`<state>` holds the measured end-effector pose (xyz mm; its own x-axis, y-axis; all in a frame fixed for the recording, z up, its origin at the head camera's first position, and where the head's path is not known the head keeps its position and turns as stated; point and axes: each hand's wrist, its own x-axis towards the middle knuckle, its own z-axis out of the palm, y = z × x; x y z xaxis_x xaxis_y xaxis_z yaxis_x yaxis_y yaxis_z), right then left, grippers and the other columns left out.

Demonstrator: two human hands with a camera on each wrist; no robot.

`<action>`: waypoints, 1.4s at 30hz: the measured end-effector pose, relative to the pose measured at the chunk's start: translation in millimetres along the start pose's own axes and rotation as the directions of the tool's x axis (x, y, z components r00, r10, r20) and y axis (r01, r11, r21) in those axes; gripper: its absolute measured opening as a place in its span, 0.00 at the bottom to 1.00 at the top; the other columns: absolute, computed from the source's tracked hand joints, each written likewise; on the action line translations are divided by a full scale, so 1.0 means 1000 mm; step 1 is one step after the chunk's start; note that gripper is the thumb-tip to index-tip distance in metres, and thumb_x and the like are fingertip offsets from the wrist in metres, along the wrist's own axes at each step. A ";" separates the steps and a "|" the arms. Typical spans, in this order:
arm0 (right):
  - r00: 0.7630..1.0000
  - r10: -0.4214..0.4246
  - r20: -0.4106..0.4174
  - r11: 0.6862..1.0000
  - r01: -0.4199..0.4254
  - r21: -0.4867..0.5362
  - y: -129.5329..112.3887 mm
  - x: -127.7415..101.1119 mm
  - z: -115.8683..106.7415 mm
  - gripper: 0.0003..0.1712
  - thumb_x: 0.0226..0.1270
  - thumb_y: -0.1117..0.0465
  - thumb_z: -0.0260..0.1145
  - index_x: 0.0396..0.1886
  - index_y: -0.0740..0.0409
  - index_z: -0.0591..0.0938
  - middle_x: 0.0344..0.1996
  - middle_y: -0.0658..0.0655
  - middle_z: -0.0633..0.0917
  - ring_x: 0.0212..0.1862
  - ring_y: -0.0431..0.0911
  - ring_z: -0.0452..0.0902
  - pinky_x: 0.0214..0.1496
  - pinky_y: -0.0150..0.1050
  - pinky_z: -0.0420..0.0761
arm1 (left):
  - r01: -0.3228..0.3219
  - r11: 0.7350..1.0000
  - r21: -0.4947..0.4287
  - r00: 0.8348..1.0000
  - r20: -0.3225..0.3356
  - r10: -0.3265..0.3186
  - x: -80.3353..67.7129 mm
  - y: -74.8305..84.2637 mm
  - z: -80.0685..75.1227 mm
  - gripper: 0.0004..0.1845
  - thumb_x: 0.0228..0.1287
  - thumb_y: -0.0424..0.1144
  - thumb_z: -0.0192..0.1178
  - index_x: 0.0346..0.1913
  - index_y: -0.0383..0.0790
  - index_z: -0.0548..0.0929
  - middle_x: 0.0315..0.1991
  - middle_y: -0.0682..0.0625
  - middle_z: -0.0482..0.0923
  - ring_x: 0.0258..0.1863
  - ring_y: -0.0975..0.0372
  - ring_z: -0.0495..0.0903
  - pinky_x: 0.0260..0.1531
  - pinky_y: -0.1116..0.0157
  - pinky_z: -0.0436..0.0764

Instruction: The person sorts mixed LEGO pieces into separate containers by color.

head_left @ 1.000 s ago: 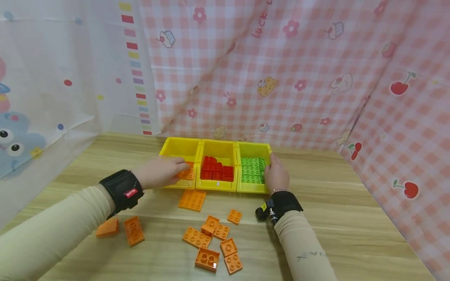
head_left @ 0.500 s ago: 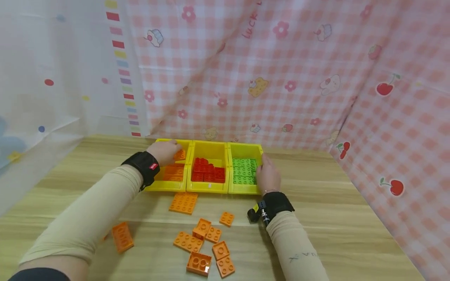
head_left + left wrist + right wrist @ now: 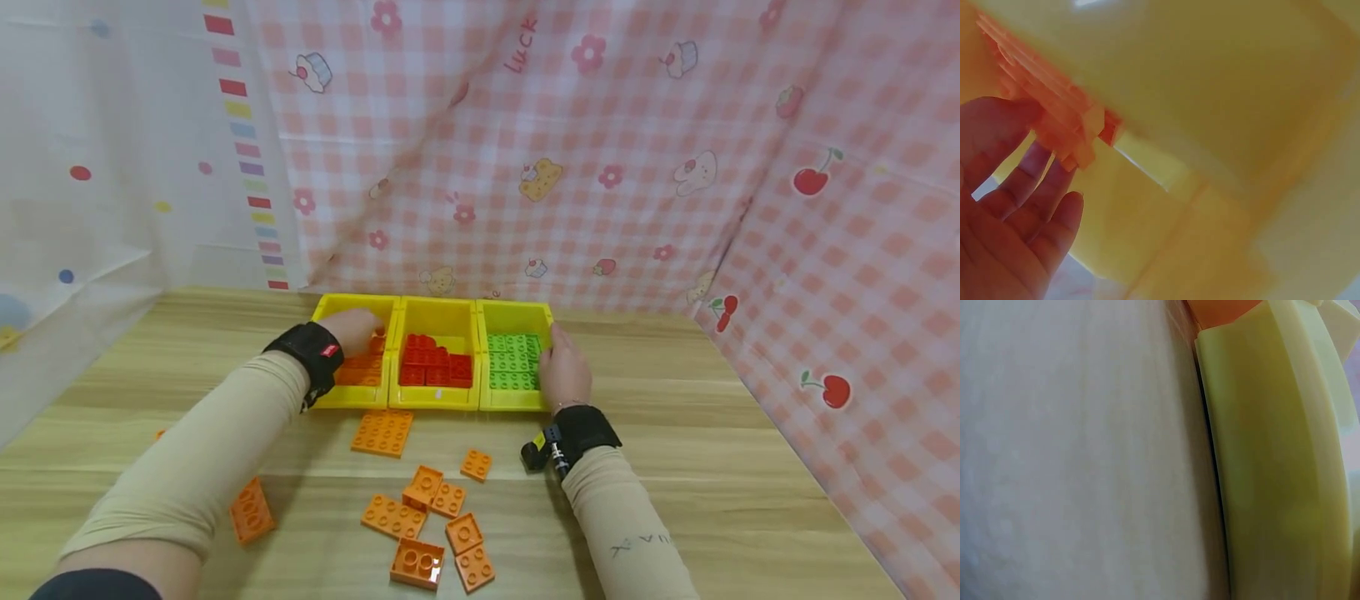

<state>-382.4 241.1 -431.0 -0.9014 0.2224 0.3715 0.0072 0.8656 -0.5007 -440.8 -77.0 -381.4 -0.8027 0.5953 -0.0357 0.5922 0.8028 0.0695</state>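
Loose orange bricks (image 3: pixel 426 521) lay scattered on the wooden table (image 3: pixel 712 467), nearest the viewer and well behind both sets of fingers, toward the person; an orange plate (image 3: pixel 383 432) lay just short of the bins, nearer the left hand than the right. Beyond it stood three yellow bins in a row. The left hand (image 3: pixel 351 330) was inside the left bin (image 3: pixel 330 310), fingers (image 3: pixel 1035 187) loosely spread and extended, their tips touching an orange brick (image 3: pixel 1063 134) that lay just ahead of them among the orange bricks already there; whether they gripped it could not be told, and its long axis appeared to run slantwise across the fingertips. The middle bin (image 3: pixel 438 317), right of those fingers, held red bricks (image 3: pixel 431 367). The right hand (image 3: pixel 564 371) rested against the outer wall of the right bin (image 3: pixel 517 315), thumb at the rim; how far its fingers were curled could not be told. Green bricks (image 3: pixel 513 367) lay just left of it. Farthest stood a pink checked cloth (image 3: pixel 570 167).
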 end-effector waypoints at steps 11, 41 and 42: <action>1.000 -0.019 0.014 1.000 0.019 0.020 -0.007 0.000 0.004 0.28 0.69 0.65 0.54 0.68 0.60 0.64 0.62 0.58 0.71 0.61 0.52 0.69 0.60 0.47 0.68 | -0.016 0.996 -0.084 1.000 -0.008 0.015 -0.020 -0.012 -0.001 0.14 0.58 0.27 0.57 0.48 0.27 0.79 0.44 0.37 0.79 0.46 0.47 0.76 0.51 0.52 0.72; 0.999 -0.008 0.053 0.999 0.006 0.033 0.000 -0.003 -0.003 0.28 0.70 0.65 0.51 0.69 0.60 0.62 0.63 0.61 0.70 0.62 0.54 0.67 0.61 0.50 0.66 | -0.209 0.977 0.050 0.968 -0.130 0.214 -0.214 0.020 0.022 0.14 0.53 0.30 0.65 0.44 0.41 0.83 0.40 0.53 0.77 0.36 0.61 0.78 0.37 0.59 0.79; 0.998 -0.008 0.055 0.999 0.007 0.034 0.000 -0.004 -0.003 0.28 0.70 0.65 0.51 0.69 0.60 0.62 0.63 0.61 0.69 0.62 0.54 0.66 0.61 0.50 0.66 | -0.211 0.975 0.063 0.969 -0.119 0.217 -0.219 0.019 0.024 0.13 0.52 0.30 0.66 0.43 0.42 0.83 0.39 0.53 0.76 0.35 0.61 0.78 0.37 0.59 0.79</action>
<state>-378.0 241.7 -430.3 -0.9239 0.1900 0.3321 -0.0134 0.8514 -0.5244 -251.5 -191.1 -395.8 -0.6573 0.7471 0.0987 0.7515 0.6596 0.0126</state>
